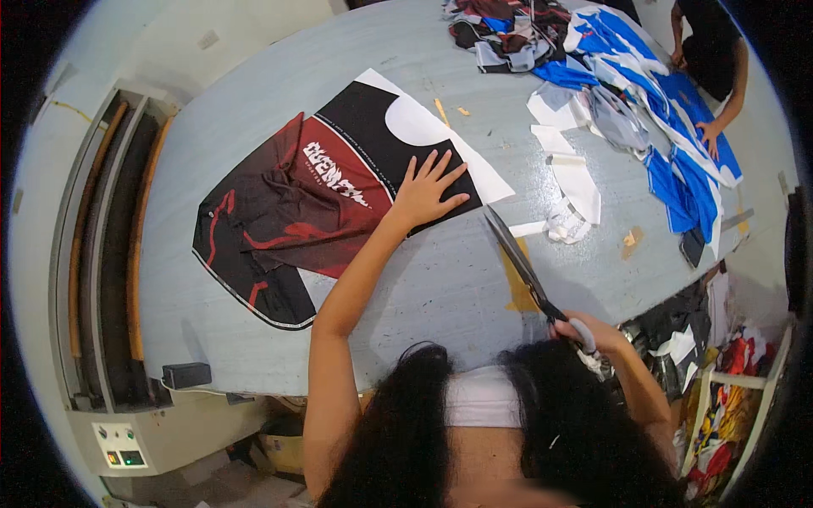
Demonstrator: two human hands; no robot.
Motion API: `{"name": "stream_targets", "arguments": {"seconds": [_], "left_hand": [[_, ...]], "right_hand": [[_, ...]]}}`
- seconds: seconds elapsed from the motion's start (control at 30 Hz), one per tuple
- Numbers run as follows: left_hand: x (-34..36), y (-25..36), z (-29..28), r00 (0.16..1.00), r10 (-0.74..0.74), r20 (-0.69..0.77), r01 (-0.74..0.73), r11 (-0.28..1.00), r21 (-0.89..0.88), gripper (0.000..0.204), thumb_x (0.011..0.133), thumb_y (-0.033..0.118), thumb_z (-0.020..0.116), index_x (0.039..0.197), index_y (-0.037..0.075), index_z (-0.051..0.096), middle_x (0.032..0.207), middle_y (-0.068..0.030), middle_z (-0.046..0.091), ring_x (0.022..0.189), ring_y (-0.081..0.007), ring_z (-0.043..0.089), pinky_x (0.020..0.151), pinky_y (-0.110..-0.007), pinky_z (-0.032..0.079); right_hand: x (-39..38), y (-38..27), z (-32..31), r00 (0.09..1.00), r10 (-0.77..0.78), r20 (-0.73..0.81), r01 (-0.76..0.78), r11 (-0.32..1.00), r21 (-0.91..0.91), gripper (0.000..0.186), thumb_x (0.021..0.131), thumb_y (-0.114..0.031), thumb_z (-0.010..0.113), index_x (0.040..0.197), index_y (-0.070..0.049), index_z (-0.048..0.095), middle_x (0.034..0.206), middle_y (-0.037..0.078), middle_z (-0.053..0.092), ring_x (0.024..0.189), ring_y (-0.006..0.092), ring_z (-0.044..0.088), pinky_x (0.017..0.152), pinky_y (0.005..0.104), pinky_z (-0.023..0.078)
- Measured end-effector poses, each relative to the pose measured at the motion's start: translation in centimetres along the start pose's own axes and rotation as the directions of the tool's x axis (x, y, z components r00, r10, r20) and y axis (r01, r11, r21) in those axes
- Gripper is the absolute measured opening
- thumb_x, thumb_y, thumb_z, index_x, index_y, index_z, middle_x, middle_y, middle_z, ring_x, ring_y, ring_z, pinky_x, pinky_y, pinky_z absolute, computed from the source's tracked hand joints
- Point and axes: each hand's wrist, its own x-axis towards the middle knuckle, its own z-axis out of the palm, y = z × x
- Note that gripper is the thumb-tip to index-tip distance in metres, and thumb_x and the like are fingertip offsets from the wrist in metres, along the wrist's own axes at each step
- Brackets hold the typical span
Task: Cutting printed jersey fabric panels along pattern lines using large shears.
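Observation:
A black and dark red printed fabric panel [347, 169] with white lettering lies on the grey-blue table [398, 305], partly folded and creased on its left part. White material [483, 173] shows along its upper right edge and in the round neck-like curve; I cannot tell whether it is paper or cloth. My left hand [430, 190] presses flat on the panel's black right end, fingers spread. In my right hand [586, 332] are large dark scissors [523, 267], their blades pointing up and left to just beside the panel's right corner. The blades look nearly closed.
White scraps [576, 182] and blue-and-white fabric pieces [644, 93] lie to the right, near another person's hand [710, 135]. A dark fabric heap [508, 34] sits at the far edge. A roller machine [110, 237] stands at left, with a small black box [186, 375] nearby.

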Motion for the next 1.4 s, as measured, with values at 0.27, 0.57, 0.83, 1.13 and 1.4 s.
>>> {"name": "stream_targets", "arguments": {"seconds": [0.27, 0.57, 0.83, 1.13, 1.4], "left_hand": [[-0.7, -0.3, -0.4, 0.999, -0.013, -0.029, 0.011, 0.998, -0.067, 0.062, 0.079, 0.056, 0.046, 0.13, 0.021, 0.039, 0.138, -0.0127, 0.029, 0.127, -0.0303, 0.026, 0.102, -0.051, 0.016], [-1.2, -0.3, 0.2, 0.998, -0.03, -0.051, 0.028, 0.999, -0.044, 0.066, 0.076, 0.059, 0.048, 0.129, 0.02, 0.041, 0.137, -0.0121, 0.032, 0.127, -0.0307, 0.026, 0.102, -0.052, 0.015], [-1.2, -0.6, 0.9, 0.991, -0.016, -0.133, 0.01, 0.999, -0.051, 0.066, 0.075, 0.06, 0.048, 0.126, 0.02, 0.044, 0.134, -0.0123, 0.035, 0.125, -0.0307, 0.029, 0.101, -0.054, 0.016], [-1.2, -0.7, 0.7, 0.995, -0.018, -0.098, 0.014, 0.999, -0.041, 0.066, 0.075, 0.06, 0.048, 0.127, 0.02, 0.044, 0.135, -0.0125, 0.034, 0.126, -0.0309, 0.028, 0.101, -0.054, 0.016], [-1.1, -0.5, 0.3, 0.996, -0.027, -0.081, 0.023, 0.999, -0.048, 0.076, 0.073, 0.061, 0.05, 0.13, 0.012, 0.038, 0.136, -0.0121, 0.033, 0.127, -0.0303, 0.027, 0.102, -0.053, 0.016]], "right_hand": [[3.1, -4.7, 1.4, 0.987, 0.162, 0.015, -0.162, 0.987, -0.001, 0.049, 0.086, -0.052, 0.043, 0.085, -0.004, 0.051, 0.07, 0.001, 0.046, 0.066, 0.012, 0.044, 0.059, 0.0241, 0.037], [4.6, -6.8, 3.5, 0.955, 0.28, -0.094, -0.291, 0.947, -0.139, 0.063, 0.085, -0.057, 0.038, 0.1, 0.003, 0.051, 0.076, 0.014, 0.056, 0.072, 0.0226, 0.053, 0.067, 0.0332, 0.043], [4.6, -7.0, 3.8, 0.952, 0.293, -0.087, -0.304, 0.94, -0.158, 0.065, 0.086, -0.053, 0.04, 0.109, 0.007, 0.046, 0.094, 0.025, 0.056, 0.089, 0.03, 0.054, 0.081, 0.0363, 0.041], [4.4, -7.8, 4.4, 0.956, 0.256, -0.144, -0.286, 0.922, -0.26, 0.062, 0.086, -0.052, 0.04, 0.105, 0.007, 0.046, 0.091, 0.027, 0.056, 0.087, 0.0365, 0.055, 0.078, 0.0395, 0.041], [5.3, -9.2, 3.4, 0.947, 0.309, -0.09, -0.322, 0.896, -0.307, 0.061, 0.087, -0.053, 0.038, 0.092, 0.007, 0.05, 0.077, 0.024, 0.057, 0.073, 0.0345, 0.057, 0.07, 0.041, 0.042]]}}
